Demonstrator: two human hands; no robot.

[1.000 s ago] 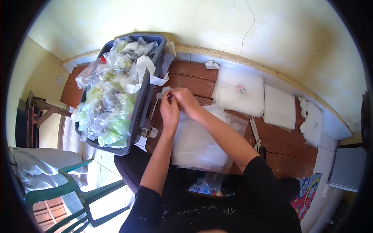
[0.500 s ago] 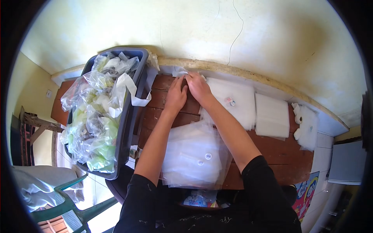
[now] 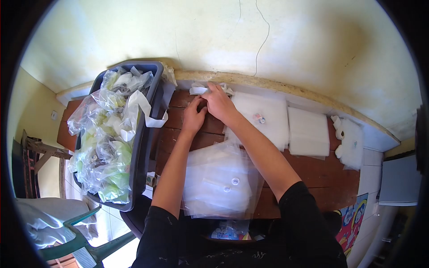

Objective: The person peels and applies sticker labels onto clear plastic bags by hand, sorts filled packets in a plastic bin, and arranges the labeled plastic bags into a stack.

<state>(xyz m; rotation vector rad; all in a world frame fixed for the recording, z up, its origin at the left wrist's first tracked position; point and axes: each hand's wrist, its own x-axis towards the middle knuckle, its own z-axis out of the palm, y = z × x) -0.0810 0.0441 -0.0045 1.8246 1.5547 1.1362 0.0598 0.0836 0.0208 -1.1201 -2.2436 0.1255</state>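
Note:
At the far edge of the brown wooden table, my right hand [image 3: 219, 105] has its fingers closed at the end of a small white strip [image 3: 198, 90]. Just left of it and a little nearer, my left hand [image 3: 193, 118] rests low over the boards, fingers loosely bent and thumb apart; I see nothing in it. A stack of clear plastic bags [image 3: 216, 176], with two small round stickers or lids on top, lies between my forearms. Right of my right hand is a stack of white sheets or bags [image 3: 261, 109] with small round pieces on it.
To the left stands a dark tub [image 3: 145, 134] heaped with filled clear plastic bags [image 3: 105, 147]. A second white stack [image 3: 308, 129] and white rolls [image 3: 339, 134] lie along the right of the table [image 3: 308, 174]. A green chair [image 3: 85, 241] stands lower left; the wall is behind.
My left hand has drawn back slightly from the right hand and bent its fingers. A white strip now shows more clearly by my right fingertips. The view has shifted slightly.

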